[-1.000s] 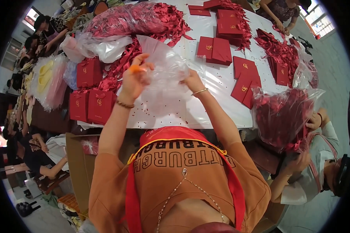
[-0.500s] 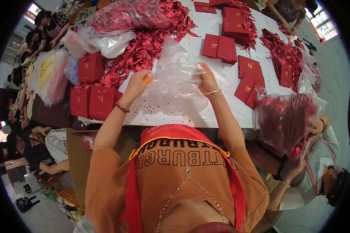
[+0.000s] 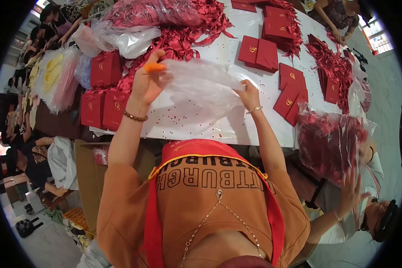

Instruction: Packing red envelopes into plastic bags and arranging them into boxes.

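A clear plastic bag point(image 3: 203, 87) is stretched out above the white tabletop, looking thin and flat. My left hand point(image 3: 148, 82), with an orange cover on one finger, pinches the bag's left end and is raised higher. At the other end, my right hand point(image 3: 249, 95) grips a corner between thumb and fingers. Red paper gift bags point(image 3: 116, 109) with gold marks and ribbon bows stand left of my left hand. More flat red bags point(image 3: 292, 94) lie to the right of my right hand.
Loose red ribbons point(image 3: 178, 44) and a plastic-wrapped bundle point(image 3: 152, 13) fill the far left. Tiny red specks dot the white table point(image 3: 165, 120). On the right a co-worker handles a filled clear bag point(image 3: 330, 140). An open cardboard box point(image 3: 87, 178) stands at lower left.
My left hand has risen and turned, lifting its end of the plastic bag. My right hand has moved slightly right and down. The co-worker's hand on the right has spread its fingers.
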{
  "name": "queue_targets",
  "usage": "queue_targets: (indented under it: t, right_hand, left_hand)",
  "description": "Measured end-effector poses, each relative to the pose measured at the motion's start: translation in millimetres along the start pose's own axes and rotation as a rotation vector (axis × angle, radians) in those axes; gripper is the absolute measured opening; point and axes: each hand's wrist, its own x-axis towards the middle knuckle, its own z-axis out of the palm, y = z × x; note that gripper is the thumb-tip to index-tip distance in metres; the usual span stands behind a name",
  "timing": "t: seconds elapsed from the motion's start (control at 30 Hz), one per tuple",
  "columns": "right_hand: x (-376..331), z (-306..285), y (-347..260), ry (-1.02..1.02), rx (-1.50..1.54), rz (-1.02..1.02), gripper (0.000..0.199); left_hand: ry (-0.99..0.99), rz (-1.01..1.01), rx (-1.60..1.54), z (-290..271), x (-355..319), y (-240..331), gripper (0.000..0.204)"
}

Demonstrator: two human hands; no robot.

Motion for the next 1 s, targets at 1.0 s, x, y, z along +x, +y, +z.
queue_targets:
  t: [1.0]
  right_hand:
    - [-16.4, 66.8, -72.1, -0.787, -0.797, -0.622, 0.044]
  left_hand:
    - [0.307, 0.004, 2.243, 24.6, 87.4, 10.2, 0.046]
